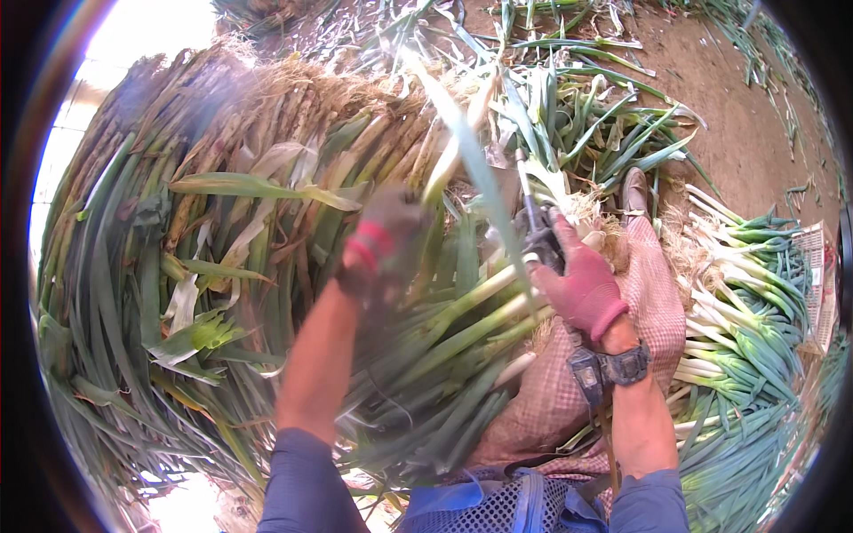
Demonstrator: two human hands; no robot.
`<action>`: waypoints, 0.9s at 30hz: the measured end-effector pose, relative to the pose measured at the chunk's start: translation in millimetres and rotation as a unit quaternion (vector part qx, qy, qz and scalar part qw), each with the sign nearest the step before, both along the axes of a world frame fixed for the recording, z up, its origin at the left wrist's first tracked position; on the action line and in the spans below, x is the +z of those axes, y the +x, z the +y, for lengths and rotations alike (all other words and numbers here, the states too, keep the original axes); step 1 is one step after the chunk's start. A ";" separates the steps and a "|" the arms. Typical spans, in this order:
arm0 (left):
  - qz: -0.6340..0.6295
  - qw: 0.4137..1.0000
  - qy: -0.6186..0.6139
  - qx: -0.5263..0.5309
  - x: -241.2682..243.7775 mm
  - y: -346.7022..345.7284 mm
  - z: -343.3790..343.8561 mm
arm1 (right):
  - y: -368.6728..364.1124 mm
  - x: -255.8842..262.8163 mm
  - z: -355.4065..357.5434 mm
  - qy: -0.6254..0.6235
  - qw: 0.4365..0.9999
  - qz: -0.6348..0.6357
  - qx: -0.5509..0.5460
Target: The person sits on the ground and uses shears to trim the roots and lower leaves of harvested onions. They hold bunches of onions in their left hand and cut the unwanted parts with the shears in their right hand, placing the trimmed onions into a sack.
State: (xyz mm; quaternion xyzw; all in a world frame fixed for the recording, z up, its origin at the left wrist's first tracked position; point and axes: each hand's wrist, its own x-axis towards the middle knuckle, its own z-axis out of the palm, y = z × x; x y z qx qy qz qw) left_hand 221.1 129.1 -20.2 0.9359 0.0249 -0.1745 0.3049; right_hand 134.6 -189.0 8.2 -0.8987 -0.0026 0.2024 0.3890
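Note:
My left hand [393,230], in a dark glove with a pink cuff, is blurred and closed around a green onion [450,160] whose pale stalk slants up to the right. A loose green leaf [483,180] hangs blurred between the hands. My right hand [576,273], in a pink and dark glove, is shut on a tool with a thin metal rod [525,183], its kind unclear. Peeled green onions [480,293] lie beneath and left of the right hand, across my lap. A black wristwatch [626,365] is on my right wrist.
Unpeeled green onions with dry roots [266,100] form a large pile at the left. Cleaned green onions [740,300] lie stacked at the right beside a printed sheet [814,280]. Stripped leaves [600,126] cover part of the dirt floor [706,80] ahead, near my foot [636,193].

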 end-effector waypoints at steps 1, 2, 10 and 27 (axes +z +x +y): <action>-0.095 0.973 0.148 -0.148 24.5 39.3 -8.2 | 0.6 5.2 -3.1 0.010 1.000 0.000 -0.025; -0.248 0.844 0.392 -0.270 48.0 78.6 -17.6 | 0.0 7.1 -3.4 0.018 0.998 0.003 -0.053; -0.419 0.903 0.018 -0.093 98.2 127.1 -24.1 | -12.2 -5.7 0.7 0.060 0.997 -0.041 -0.016; -0.113 0.955 0.003 0.275 -93.5 -129.3 76.7 | -20.8 -4.2 131.1 -0.053 0.958 0.118 0.257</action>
